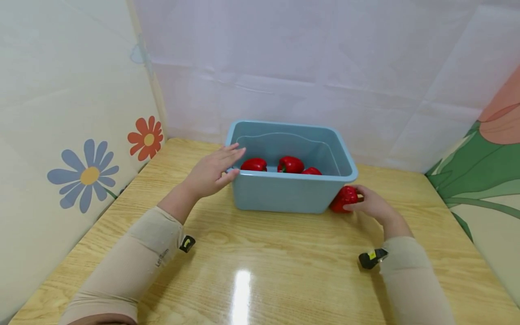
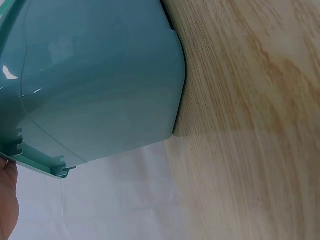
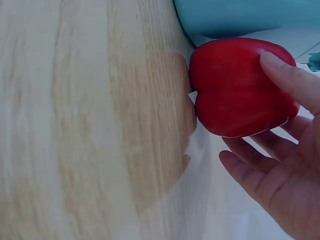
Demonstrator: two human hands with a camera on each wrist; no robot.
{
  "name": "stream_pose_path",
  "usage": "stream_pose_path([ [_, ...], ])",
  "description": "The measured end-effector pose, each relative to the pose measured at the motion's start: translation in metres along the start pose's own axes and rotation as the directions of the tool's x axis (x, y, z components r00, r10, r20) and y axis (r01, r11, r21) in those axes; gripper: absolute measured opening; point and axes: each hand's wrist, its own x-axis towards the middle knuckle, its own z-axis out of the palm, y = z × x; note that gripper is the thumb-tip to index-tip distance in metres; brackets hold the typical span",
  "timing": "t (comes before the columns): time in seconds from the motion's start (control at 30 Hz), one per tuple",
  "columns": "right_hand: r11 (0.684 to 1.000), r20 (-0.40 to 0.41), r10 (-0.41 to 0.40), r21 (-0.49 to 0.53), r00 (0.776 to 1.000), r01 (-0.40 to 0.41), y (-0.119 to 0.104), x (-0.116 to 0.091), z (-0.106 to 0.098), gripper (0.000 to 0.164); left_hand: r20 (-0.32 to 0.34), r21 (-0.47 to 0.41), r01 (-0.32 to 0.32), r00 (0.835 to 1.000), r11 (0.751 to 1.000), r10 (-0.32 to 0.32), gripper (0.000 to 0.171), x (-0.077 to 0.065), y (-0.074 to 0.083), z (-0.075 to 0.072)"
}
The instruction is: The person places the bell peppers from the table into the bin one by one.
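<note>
A blue plastic bin (image 1: 284, 193) stands on the table, and several red bell peppers (image 1: 290, 164) lie inside it, partly hidden by its front wall. My left hand (image 1: 211, 171) lies over the bin's left rim with the fingers extended. Only a small part of that hand enters the left wrist view, beside the bin's rim. Against the bin's right side is another red bell pepper (image 3: 240, 87), low at the tabletop. My right hand (image 3: 290, 175) holds this pepper, the thumb on one side and the fingers around the other.
The wooden table (image 1: 227, 253) reaches back to a pale sheet (image 1: 284, 63) hung close behind the bin. Flower-printed panels (image 1: 40, 113) border the left and right sides. Each sleeve carries a small black wrist device (image 1: 369, 259).
</note>
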Motion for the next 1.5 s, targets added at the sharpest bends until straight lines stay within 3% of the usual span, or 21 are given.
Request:
stream_pose_path([
  [0.43, 0.995, -0.027, -0.098, 0.021, 0.995, 0.099, 0.004, 0.004, 0.003, 0.073, 0.000, 0.003, -0.001, 1.000, 1.000, 0.001, 0.056, -0.001, -0.003, 0.002],
  [0.67, 0.998, -0.008, -0.070, -0.005, 0.997, 0.070, 0.002, 0.002, 0.004, 0.074, 0.004, 0.001, -0.002, 1.000, 1.000, 0.002, 0.056, 0.000, -0.001, 0.000],
  [0.87, 0.995, -0.027, -0.095, -0.010, 0.995, 0.095, 0.005, 0.002, 0.006, 0.068, 0.004, 0.007, -0.004, 1.000, 1.000, 0.004, 0.056, 0.000, -0.002, 0.000],
  [1.27, 0.996, -0.054, -0.067, -0.062, 0.996, 0.064, 0.008, -0.001, 0.004, 0.066, 0.004, 0.004, -0.005, 1.000, 1.000, 0.005, 0.056, 0.000, -0.001, 0.001],
  [1.5, 0.991, -0.083, -0.114, -0.085, 0.990, 0.107, 0.007, -0.008, -0.006, 0.062, 0.001, -0.003, -0.009, 1.000, 1.000, 0.009, 0.056, 0.000, -0.001, 0.001],
])
